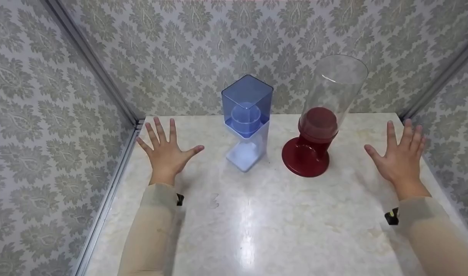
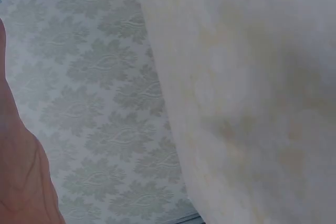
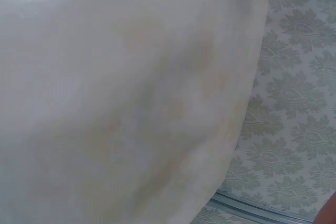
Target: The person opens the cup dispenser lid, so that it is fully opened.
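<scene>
My left hand (image 1: 166,156) is spread wide at the left of the table, holding nothing. Over the table's right side, my right hand (image 1: 402,161) also has its fingers straight, with nothing in it. Nearest the left hand stands a dispenser with a see-through blue square hopper (image 1: 230,109) and a white base (image 1: 243,158). To its right is a second dispenser, with a dark red round base (image 1: 304,158) and a tall clear cylinder (image 1: 333,90) open at the top. Both dispensers stand upright, apart from the hands. The wrist views catch only edges of the hands.
The pale marbled table (image 1: 295,226) reflects a bright light near its front. Patterned wallpaper (image 1: 203,46) rises behind it and on both sides. A metal rail (image 1: 111,191) runs along the left edge. Small black pieces (image 1: 391,216) show at the wrists.
</scene>
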`<control>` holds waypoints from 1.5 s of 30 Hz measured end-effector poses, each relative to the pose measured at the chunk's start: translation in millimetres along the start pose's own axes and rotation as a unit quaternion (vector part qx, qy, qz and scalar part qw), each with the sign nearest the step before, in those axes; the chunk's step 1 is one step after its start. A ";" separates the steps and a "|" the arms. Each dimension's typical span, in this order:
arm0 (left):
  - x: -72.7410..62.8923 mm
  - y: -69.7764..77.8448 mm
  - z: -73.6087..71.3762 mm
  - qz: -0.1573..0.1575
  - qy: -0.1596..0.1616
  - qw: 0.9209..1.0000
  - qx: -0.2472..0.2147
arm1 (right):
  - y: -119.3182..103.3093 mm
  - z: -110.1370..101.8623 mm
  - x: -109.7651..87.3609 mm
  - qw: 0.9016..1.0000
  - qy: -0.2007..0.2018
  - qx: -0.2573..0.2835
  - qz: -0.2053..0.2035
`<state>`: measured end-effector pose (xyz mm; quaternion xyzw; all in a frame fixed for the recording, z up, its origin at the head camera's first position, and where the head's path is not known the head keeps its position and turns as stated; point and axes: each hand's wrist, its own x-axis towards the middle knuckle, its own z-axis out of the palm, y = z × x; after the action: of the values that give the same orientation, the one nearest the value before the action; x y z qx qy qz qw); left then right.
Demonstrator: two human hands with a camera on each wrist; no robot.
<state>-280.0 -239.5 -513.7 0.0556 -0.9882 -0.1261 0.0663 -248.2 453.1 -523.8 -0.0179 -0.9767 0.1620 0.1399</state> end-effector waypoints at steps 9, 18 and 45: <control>-17.0 9.8 -15.7 0.042 0.092 0.990 -0.099 | -18.0 -16.4 -10.3 0.996 0.077 0.033 -0.025; -41.8 28.5 -27.0 0.109 0.120 0.932 -0.325 | -56.7 -11.8 -23.4 0.957 0.227 0.161 -0.086; -63.7 89.2 -17.0 0.195 0.126 0.780 -0.581 | -240.4 66.8 -56.7 0.781 0.247 0.496 -0.288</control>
<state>-223.1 -149.7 -482.0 -0.1723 -0.7003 -0.6524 0.2331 -210.0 200.0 -522.4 0.2968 -0.6534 0.5660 0.4058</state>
